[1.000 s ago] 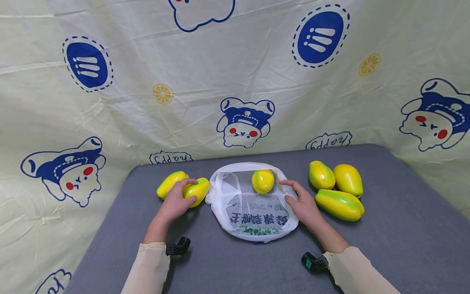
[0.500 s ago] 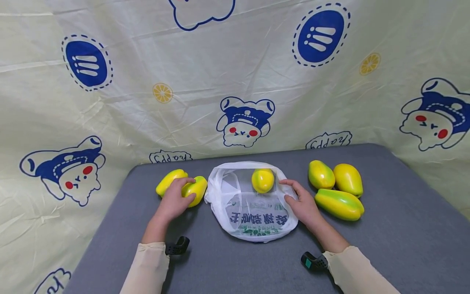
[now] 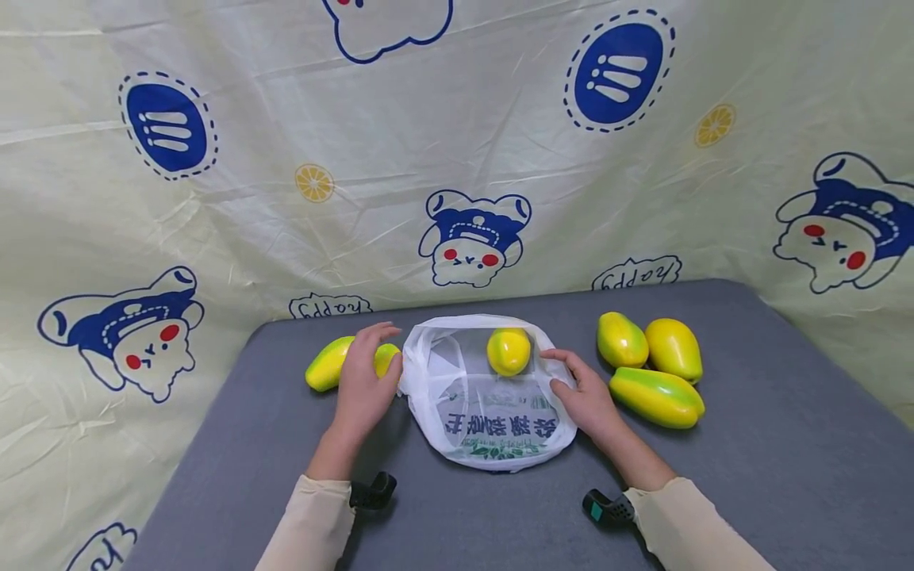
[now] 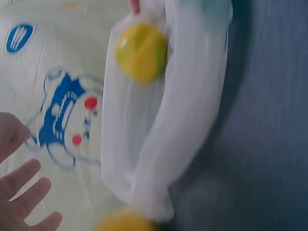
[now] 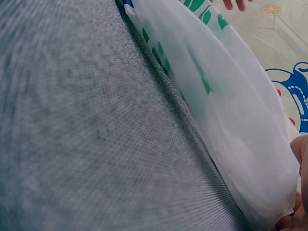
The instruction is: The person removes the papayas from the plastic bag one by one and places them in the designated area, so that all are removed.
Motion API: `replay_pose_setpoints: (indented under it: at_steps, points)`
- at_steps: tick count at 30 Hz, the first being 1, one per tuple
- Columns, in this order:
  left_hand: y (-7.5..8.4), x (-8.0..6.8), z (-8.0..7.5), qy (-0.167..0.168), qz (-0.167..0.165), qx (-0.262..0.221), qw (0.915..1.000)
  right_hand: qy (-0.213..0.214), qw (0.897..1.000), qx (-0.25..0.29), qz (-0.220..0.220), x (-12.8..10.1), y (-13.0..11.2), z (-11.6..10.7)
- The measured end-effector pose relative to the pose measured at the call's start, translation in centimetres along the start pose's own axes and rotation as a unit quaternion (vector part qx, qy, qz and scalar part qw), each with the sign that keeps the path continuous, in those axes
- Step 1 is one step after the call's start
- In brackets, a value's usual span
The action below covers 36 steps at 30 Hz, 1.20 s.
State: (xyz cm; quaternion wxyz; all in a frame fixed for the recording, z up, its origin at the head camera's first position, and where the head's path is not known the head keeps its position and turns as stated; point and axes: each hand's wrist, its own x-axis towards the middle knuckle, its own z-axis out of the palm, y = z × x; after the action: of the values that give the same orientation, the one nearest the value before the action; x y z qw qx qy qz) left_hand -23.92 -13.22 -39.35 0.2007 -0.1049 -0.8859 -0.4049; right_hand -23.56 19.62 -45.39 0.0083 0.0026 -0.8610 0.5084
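A white plastic bag with dark and green print lies with its mouth spread open in the middle of the table. One yellow papaya is inside it, near the far side. My right hand pinches the bag's right rim between thumb and fingers. To the left of the bag, my left hand hovers with its fingers spread, holding nothing. It partly covers a papaya close to the bag's left edge. Further left rests another yellow-green papaya. The left wrist view shows loose, parted fingers.
Three more papayas sit grouped right of the bag: a greenish one, a yellow one and a longer one in front. Behind the dark grey table hangs a printed cloth.
My left hand has let go of the papaya beside the bag and moved right and up, its fingers opening. The right hand stays at the bag's rim.
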Motion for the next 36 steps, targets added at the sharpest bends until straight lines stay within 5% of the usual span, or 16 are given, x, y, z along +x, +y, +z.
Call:
replay_pose_setpoints:
  at_steps: [6, 19, 36]
  points:
    - [3.4, -0.7, 2.0, -0.074, 0.048, 0.008, 0.9961, 0.006, 1.0, -0.003, -0.008, 0.0, -0.1, 0.0]
    - [6.6, -0.5, 5.6, -0.253, 0.028, 0.023, 0.9668, 0.002, 1.0, -0.007, -0.02, -0.1, 0.2, 0.1]
    - [7.6, 0.6, 10.2, -0.287, -0.012, 0.039, 0.9569, 0.001, 0.999, -0.014, -0.032, 0.0, 0.3, 0.1]
